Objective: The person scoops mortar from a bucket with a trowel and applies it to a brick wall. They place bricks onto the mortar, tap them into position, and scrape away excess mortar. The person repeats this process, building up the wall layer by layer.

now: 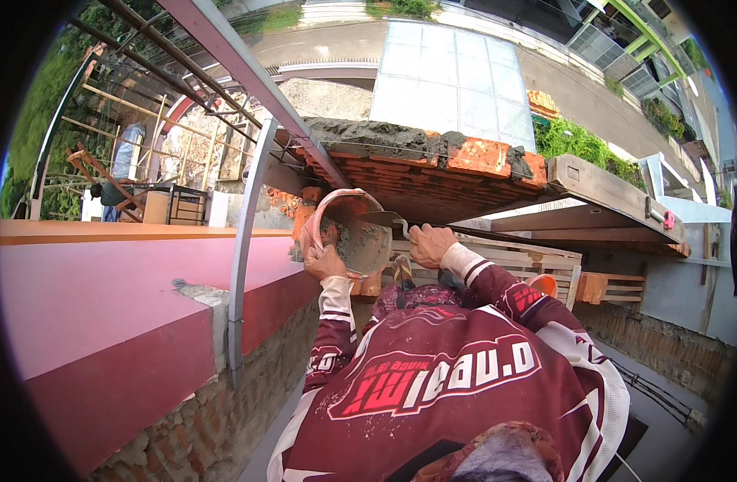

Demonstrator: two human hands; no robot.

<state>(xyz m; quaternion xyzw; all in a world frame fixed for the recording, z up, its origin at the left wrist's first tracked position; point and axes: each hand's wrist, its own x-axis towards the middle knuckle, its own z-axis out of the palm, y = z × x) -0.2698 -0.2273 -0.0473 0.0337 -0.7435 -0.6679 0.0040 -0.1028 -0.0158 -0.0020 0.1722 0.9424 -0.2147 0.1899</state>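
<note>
A reddish bucket [310,230] is held up on the person's side of a brick wall [432,178], near the left end of the wall's top edge. Its mouth tilts toward the viewer, showing grey mortar [367,251] inside. The left hand [325,261] has its grip closed on the bucket's left rim — fingers reaching over to the inside. From the right, a trowel [384,218] extends across the bucket's mouth; whether its blade touches the mortar I cannot tell. The right hand [432,245] has its grip closed round the trowel's handle.

Beyond the bucket, a layer of wet mortar [368,138] covers the left part of the wall's top, and an orange brick [479,156] sits toward the right end, with mortar at both its ends. A wooden board [605,191] stretches away from the wall's right end.

Below the right hand are wooden slats [509,261]; near their right end are an orange container [544,284] and a loose brick [591,287]. A metal post [249,233] stands left of the bucket, in front of a pink wall [119,289] — both well apart from the trowel.
</note>
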